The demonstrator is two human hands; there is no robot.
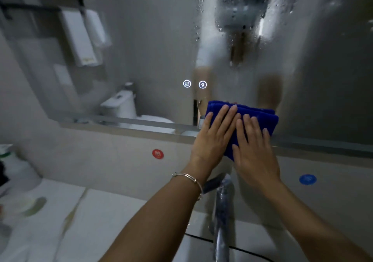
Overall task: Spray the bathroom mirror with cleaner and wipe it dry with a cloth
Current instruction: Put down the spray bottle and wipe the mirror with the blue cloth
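The greater part of the view is taken up by the bathroom mirror (157, 39), whose right half is seen to be misted and beaded with droplets (198, 5), while its left half is clearer. In that clearer part a toilet (125, 104) and hanging white towels (80, 37) are reflected. Below the mirror a pale wall strip (101, 156) is seen, and beneath that a white countertop (101, 221), on whose far left edge some blurred items are set that cannot be identified. A chrome tap (221, 211) is placed at the lower middle, directly under the hands. A folded blue cloth (256, 114) is held flat against the lower part of the mirror, its lower corner overlapping the mirror's bottom edge, just right of the lit icons and above the tap. The cloth is pressed by both hands side by side. The left hand (214, 138) is laid on its left part with the fingers straight and close together, the thumb set out to the side. The right hand (254, 156) is laid on its right part with the fingers straight and slightly spread. Nothing is pinched or gripped by either hand. A round blue sticker (307, 179) and a round red sticker (157, 153) are fixed to the wall strip, well apart. Two small lit icons (187, 84) are shown in the glass, and a thin metal bracelet (187, 178) is worn on the left wrist.
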